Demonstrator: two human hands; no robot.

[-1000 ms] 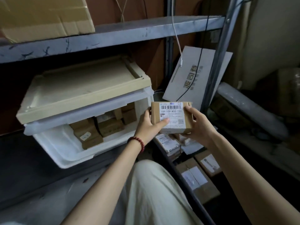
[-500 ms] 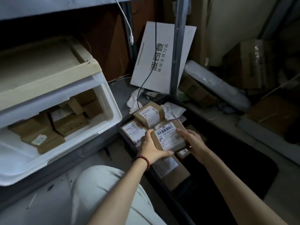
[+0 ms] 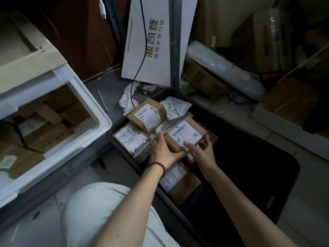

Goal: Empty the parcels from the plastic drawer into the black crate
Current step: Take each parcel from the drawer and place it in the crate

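A brown parcel (image 3: 187,134) with a white barcode label lies on the heap inside the black crate (image 3: 122,148). My left hand (image 3: 165,148), with a red bead bracelet at the wrist, grips its near left edge. My right hand (image 3: 201,150) holds its near right side, one finger lying on the label. Several other labelled parcels (image 3: 146,116) lie around it in the crate. At the left, the white plastic drawer (image 3: 99,122) stands pulled out, and several brown parcels (image 3: 49,132) lie in it.
A white printed board (image 3: 156,41) with a black cable across it leans behind the crate, beside a metal shelf post (image 3: 174,41). Crumpled paper (image 3: 128,98) lies by the crate. A bubble-wrap roll (image 3: 222,68) and cardboard boxes (image 3: 288,102) fill the right. My knee (image 3: 106,211) is below.
Both hands carried the labelled parcel from in front of the drawer down and to the right onto the parcels in the crate. The view dropped with them.
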